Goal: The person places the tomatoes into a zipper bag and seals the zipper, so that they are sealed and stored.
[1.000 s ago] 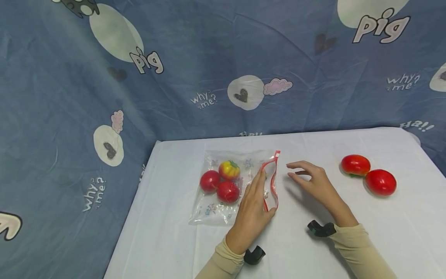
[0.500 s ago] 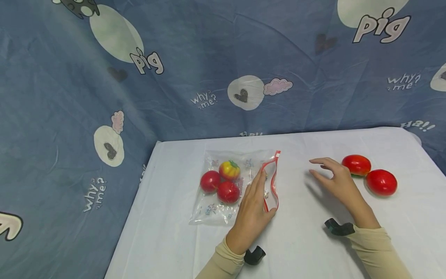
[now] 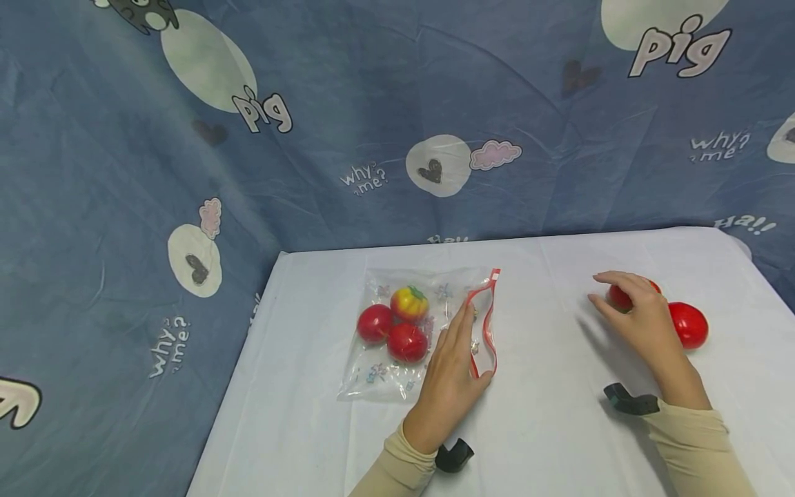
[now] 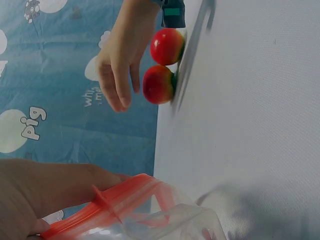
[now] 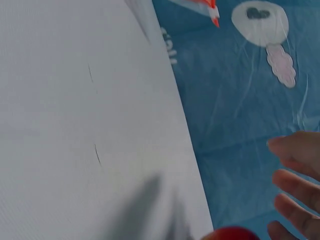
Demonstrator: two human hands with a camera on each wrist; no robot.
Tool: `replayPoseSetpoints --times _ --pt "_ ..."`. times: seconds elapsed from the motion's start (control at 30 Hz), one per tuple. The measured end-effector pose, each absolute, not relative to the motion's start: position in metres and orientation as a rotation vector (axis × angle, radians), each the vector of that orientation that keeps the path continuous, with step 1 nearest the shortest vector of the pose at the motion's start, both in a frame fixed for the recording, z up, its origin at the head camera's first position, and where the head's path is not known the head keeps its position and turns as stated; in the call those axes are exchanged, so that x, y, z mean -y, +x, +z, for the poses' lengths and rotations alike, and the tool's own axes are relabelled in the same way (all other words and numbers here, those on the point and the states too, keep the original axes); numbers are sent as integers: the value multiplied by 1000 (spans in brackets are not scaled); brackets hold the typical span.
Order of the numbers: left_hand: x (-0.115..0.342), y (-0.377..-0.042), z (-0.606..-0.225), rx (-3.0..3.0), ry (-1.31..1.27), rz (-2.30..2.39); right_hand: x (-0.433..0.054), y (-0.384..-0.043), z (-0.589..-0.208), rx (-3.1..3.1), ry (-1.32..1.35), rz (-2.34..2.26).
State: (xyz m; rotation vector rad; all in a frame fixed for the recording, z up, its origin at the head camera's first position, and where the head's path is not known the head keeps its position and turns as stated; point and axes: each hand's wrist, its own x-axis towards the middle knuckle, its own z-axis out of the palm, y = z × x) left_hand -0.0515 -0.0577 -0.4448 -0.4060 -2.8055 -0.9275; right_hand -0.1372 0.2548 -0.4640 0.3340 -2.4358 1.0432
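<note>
A clear zip bag lies flat at the middle-left of the table. Its red zip rim bows apart between the fingertips and thumb of my left hand, which holds the mouth wide. Inside are two round red fruits and a ribbed yellow-and-red pepper-like piece. My right hand hovers at the right with thumb and fingers apart and nothing between them. It partly hides two glossy red tomato-like fruits in the head view. In the left wrist view both fruits show a green-yellow underside.
A white cloth covers the table. Behind it hangs a blue printed curtain. A black wrist camera juts out from the right wrist, and another camera from the left.
My right hand has moved right, away from the bag mouth, and is now over the two red tomato-like fruits. My left hand and the bag stay in place.
</note>
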Motion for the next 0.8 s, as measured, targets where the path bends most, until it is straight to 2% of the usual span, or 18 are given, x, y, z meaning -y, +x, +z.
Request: replayPoseSetpoints --times 0.8 --pt "57 -51 -445 2815 -413 -932 -293 -133 -464 2742 -15 816"
